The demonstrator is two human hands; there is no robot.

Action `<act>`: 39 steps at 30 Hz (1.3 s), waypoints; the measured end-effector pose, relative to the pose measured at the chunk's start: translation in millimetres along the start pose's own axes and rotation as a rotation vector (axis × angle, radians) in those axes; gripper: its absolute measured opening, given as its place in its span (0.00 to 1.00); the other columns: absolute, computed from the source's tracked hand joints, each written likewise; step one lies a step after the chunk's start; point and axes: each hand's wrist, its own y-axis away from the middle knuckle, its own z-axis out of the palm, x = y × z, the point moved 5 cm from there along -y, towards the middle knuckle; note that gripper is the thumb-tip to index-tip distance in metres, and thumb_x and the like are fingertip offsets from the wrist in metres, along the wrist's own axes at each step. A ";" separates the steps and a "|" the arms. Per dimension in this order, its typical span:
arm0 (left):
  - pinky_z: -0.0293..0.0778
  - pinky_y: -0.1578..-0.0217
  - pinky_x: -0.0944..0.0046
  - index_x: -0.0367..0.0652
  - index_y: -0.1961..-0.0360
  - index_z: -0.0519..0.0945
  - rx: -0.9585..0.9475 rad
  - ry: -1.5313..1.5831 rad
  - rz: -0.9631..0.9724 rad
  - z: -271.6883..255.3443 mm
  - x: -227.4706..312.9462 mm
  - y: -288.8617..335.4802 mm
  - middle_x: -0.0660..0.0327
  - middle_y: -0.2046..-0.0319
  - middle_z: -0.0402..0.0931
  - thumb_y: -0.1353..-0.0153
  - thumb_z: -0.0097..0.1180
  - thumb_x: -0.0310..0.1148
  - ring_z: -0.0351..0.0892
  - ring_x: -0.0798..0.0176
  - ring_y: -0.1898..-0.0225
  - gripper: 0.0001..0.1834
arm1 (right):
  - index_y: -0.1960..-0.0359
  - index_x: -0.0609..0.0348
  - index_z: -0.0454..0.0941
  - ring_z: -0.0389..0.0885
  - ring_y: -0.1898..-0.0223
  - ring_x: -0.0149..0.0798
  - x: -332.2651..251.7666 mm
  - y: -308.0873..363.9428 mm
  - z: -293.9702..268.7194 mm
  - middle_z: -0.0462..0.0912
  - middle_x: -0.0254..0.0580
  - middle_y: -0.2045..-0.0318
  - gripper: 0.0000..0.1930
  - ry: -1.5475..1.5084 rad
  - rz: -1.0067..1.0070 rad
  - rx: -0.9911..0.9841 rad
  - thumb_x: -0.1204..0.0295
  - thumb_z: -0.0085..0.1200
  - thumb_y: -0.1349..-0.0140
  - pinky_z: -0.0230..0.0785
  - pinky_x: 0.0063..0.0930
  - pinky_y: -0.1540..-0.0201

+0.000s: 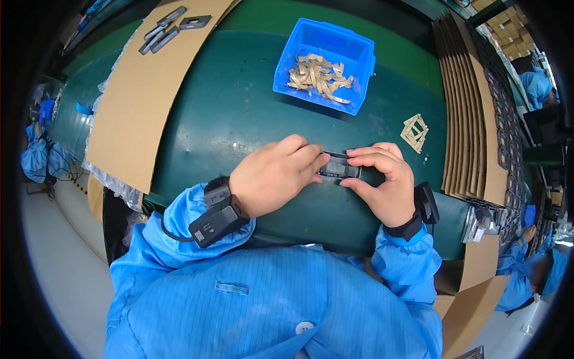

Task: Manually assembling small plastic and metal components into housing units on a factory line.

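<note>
Just in front of me, a small dark rectangular housing with a grey display-like window (pixel 336 168) is held level over the green work surface. My left hand (pixel 272 176) grips its left end, with fingers and thumb closed together there. At the opposite end, my right hand (pixel 385 179) pinches the housing between thumb and fingers. Part of the left end is hidden behind my left fingertips. Both wrists carry black straps with small devices.
Beyond my hands stands a blue bin (pixel 366 72) with tan paper strips. Pale frame-shaped scraps (pixel 414 133) lie at the right. A cardboard sheet (pixel 140 113) at left bears several dark grey frames (pixel 162 33). Stacked cardboard (pixel 460 107) with dark frames stands right. Other people work beyond.
</note>
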 end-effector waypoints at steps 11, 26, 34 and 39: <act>0.81 0.57 0.56 0.49 0.58 0.89 -0.012 0.141 0.164 -16.9 -6.3 -14.2 0.62 0.55 0.81 0.44 0.70 0.34 0.81 0.56 0.55 0.12 | 0.58 0.57 0.86 0.81 0.49 0.46 1.6 3.9 -1.4 0.89 0.39 0.51 0.19 -0.031 -0.030 -0.019 0.80 0.73 0.55 0.74 0.37 0.44; 0.71 0.53 0.52 0.40 0.65 0.81 0.254 0.199 -0.246 -11.6 14.6 -11.5 0.55 0.58 0.76 0.40 0.67 0.29 0.74 0.47 0.56 0.07 | 0.69 0.61 0.81 0.81 0.77 0.46 -5.2 11.5 8.6 0.81 0.46 0.77 0.05 0.071 0.139 0.190 0.74 0.62 0.37 0.70 0.37 0.74; 0.65 0.51 0.50 0.42 0.64 0.79 0.166 0.070 -0.483 6.4 0.6 -5.0 0.56 0.58 0.73 0.33 0.57 0.31 0.70 0.48 0.53 0.04 | 0.72 0.63 0.81 0.81 0.82 0.43 4.1 -4.1 26.7 0.82 0.46 0.82 0.09 -0.083 0.353 0.060 0.72 0.64 0.37 0.70 0.35 0.76; 0.64 0.53 0.50 0.43 0.63 0.77 0.139 0.005 -0.471 10.2 4.5 -11.4 0.56 0.58 0.72 0.35 0.58 0.32 0.70 0.48 0.53 0.05 | 0.75 0.66 0.80 0.76 0.80 0.23 13.0 -11.2 24.7 0.80 0.35 0.84 0.11 -0.087 0.459 -0.033 0.74 0.66 0.37 0.66 0.23 0.78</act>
